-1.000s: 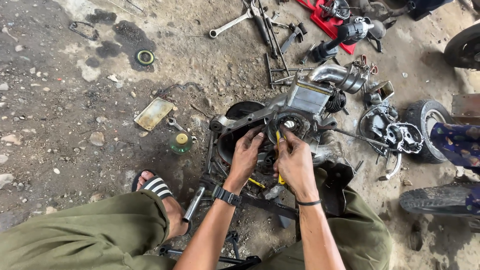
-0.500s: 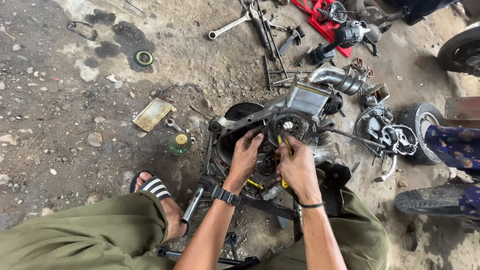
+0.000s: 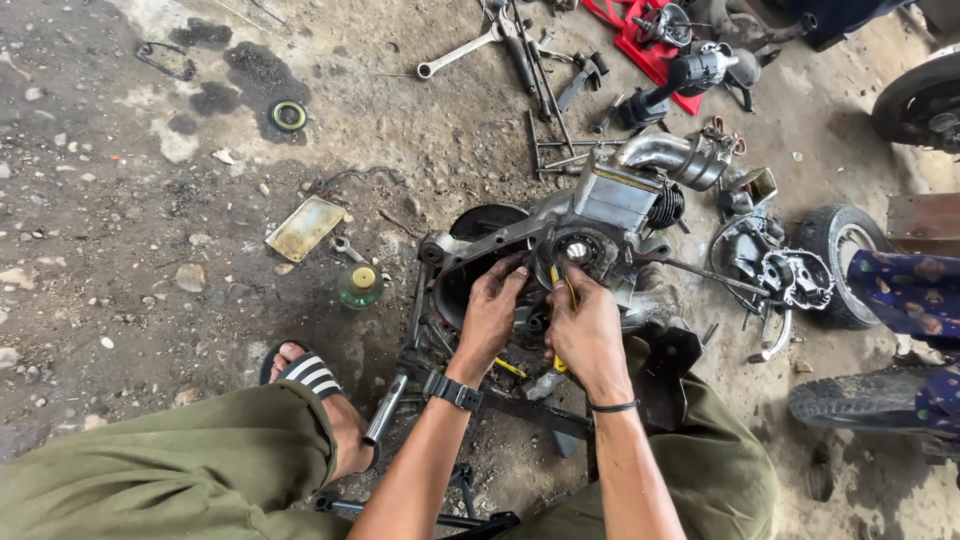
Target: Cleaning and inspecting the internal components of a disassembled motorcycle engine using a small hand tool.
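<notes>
A grimy scooter engine case [image 3: 600,205] lies on the dirt floor in front of me, with a round bearing opening [image 3: 577,248] facing up. My left hand [image 3: 490,315], with a black watch on the wrist, rests fingers-down on the open crankcase edge. My right hand [image 3: 588,330] grips a yellow-handled screwdriver [image 3: 562,290] whose tip points up at the round opening. A black band circles my right wrist.
A small green bottle with a yellow cap [image 3: 359,286] and a flat yellowish plate [image 3: 305,228] lie to the left. Wrenches [image 3: 460,52], a red tray [image 3: 650,50] and a power tool [image 3: 680,80] lie behind the engine. A small wheel [image 3: 845,262] and clutch parts [image 3: 785,275] lie right. My sandalled foot [image 3: 310,375] is at the left.
Both hands stay on the engine case. The right hand has shifted slightly, working the screwdriver near the round opening; the view has drifted a little.
</notes>
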